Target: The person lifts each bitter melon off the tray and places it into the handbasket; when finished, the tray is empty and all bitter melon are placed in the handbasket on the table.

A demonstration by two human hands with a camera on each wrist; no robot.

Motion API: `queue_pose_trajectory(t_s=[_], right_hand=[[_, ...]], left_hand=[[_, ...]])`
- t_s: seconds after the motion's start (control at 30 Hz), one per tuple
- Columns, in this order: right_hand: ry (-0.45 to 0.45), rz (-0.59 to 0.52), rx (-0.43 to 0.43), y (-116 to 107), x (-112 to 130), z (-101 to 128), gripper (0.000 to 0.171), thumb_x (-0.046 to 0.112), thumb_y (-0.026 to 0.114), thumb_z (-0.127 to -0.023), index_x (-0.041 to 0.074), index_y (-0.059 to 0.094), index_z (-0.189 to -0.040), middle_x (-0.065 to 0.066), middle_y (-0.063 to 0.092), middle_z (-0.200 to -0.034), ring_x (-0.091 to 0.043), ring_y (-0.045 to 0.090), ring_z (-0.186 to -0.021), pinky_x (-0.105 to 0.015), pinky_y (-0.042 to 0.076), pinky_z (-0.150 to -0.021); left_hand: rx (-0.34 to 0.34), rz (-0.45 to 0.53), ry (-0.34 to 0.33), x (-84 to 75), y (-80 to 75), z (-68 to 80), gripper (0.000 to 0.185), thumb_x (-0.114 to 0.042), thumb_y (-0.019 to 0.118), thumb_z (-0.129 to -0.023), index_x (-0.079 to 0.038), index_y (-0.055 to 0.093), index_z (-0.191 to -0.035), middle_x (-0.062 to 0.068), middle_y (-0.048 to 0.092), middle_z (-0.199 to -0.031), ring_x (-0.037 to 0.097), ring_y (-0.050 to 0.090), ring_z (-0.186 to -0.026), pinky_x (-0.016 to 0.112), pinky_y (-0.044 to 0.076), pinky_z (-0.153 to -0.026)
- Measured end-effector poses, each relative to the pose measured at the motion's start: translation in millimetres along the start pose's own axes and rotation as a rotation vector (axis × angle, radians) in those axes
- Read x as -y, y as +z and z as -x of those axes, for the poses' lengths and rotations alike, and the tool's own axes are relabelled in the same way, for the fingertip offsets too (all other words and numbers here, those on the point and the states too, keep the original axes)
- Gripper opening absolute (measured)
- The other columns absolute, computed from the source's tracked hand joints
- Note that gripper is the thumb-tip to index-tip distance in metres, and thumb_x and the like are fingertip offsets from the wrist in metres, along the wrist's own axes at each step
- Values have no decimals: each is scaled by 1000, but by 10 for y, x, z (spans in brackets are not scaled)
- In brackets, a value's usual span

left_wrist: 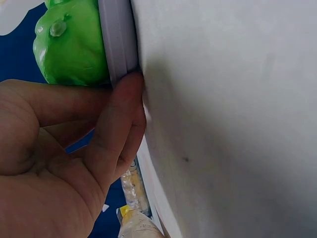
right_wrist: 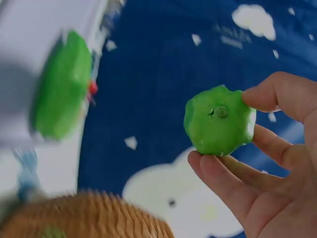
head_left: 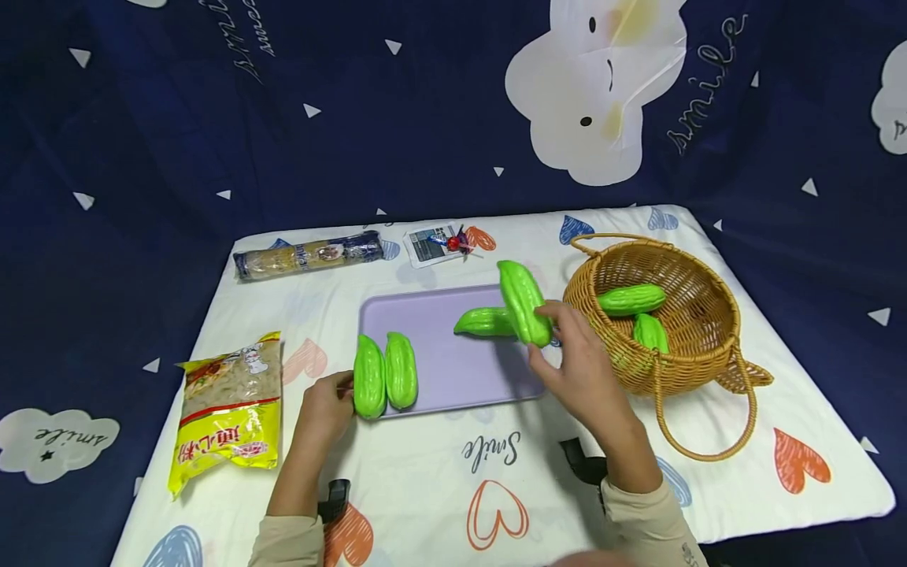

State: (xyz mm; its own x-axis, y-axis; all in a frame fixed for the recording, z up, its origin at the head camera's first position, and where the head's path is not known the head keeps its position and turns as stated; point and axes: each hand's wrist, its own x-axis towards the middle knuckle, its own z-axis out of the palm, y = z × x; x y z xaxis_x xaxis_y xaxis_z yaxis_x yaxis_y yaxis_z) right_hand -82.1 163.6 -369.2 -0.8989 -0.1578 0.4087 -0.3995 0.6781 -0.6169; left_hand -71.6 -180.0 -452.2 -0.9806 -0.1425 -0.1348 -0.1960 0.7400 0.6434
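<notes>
My right hand (head_left: pixel 577 366) holds a bright green, ridged bitter melon (head_left: pixel 523 303) above the right side of a lilac tray (head_left: pixel 439 370). In the right wrist view its stem end (right_wrist: pixel 218 121) faces the camera, between thumb and fingertips. Beneath it another bitter melon (head_left: pixel 482 321) lies crosswise on the tray. Two more, a left one (head_left: pixel 369 378) and its neighbour (head_left: pixel 401 370), stand side by side at the tray's left end. There my left hand (head_left: pixel 326 409) pinches the tray's edge; the left wrist view shows fingertips against the rim (left_wrist: pixel 119 39), just below a melon (left_wrist: pixel 74 44).
To the right stands a wicker basket (head_left: pixel 697 378) with two bitter melons inside and a looped handle (head_left: pixel 744 441). A yellow food bag (head_left: pixel 230 409) lies at left. Behind the tray are a wrapped noodle pack (head_left: pixel 308 256) and a small flat packet (head_left: pixel 428 246) with a red item.
</notes>
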Motion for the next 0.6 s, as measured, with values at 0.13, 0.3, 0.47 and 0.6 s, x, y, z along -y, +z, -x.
queue_pose_trajectory(t_s=[0.13,0.3,0.47,0.6], right_hand=[[88,-12,-102,-259,-90,11,45,3,69,-82,-2,52,-123,-19,52,-131,-35,57,-114,-45,53,-91],[168,37,-233,-485,-228,50,45,0,67,-82,-4,52,-124,-22,53,-129,-38,56,-116,-48,52,-90],[231,84,-284,-583,-346,90,46,2,67,-83,-2,51,-126,-22,53,-125,-39,57,-116,-49,51,-90],[271,110,-300,-606,-431,110,46,5,66,-84,-1,51,-127,-23,53,-123,-40,57,-115,-48,51,-91]], left_hand=[[4,2,-1,1,2,-2,34,1,54,-90,6,62,-123,21,69,-106,33,63,-95,48,48,-87],[11,0,-7,-4,-4,1,35,1,54,-91,6,62,-124,21,69,-107,33,63,-96,49,48,-88],[19,7,-16,-13,-9,4,35,1,54,-91,7,60,-125,22,68,-108,34,63,-97,49,47,-88],[21,11,-20,-20,-6,7,36,1,54,-91,7,60,-125,22,68,-108,33,63,-96,49,48,-88]])
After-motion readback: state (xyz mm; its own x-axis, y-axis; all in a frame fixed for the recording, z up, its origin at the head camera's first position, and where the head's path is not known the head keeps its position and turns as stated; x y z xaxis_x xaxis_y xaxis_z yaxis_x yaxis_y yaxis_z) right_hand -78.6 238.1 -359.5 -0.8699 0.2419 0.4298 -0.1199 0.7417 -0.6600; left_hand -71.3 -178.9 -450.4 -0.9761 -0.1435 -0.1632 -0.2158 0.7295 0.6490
